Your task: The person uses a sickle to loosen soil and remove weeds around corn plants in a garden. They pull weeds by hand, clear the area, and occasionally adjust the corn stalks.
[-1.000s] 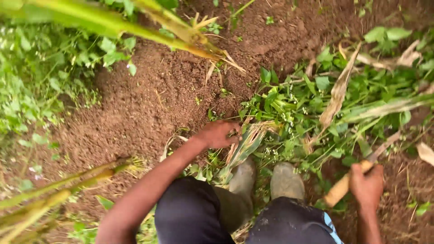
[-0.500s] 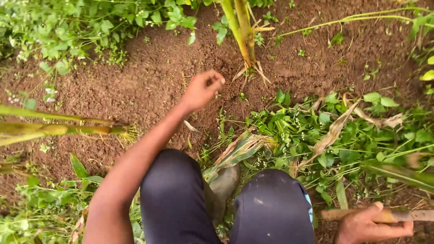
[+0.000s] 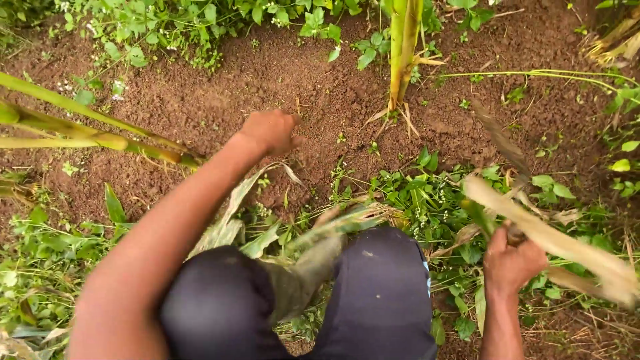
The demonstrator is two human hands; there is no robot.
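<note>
My left hand (image 3: 270, 130) hovers over bare brown soil (image 3: 200, 107) as a closed fist, and nothing shows in it. My right hand (image 3: 510, 261) grips a pale wooden tool handle (image 3: 567, 243), which is blurred and slants from upper left to lower right. A dark blurred shape (image 3: 501, 141) above it may be the tool's blade. Cut green weeds (image 3: 427, 197) lie between the two hands, just ahead of my knees in dark trousers (image 3: 383, 293).
A green maize stalk (image 3: 403, 47) stands rooted in the soil straight ahead. More stalks (image 3: 100, 139) lean in from the left. A muddy boot (image 3: 308, 270) shows between my knees. Leafy weeds (image 3: 167, 27) line the far edge and the left side.
My right hand has lifted the wooden handle from low at the right edge to higher up, in front of the weeds. My left hand drifted slightly left and down and closed tighter.
</note>
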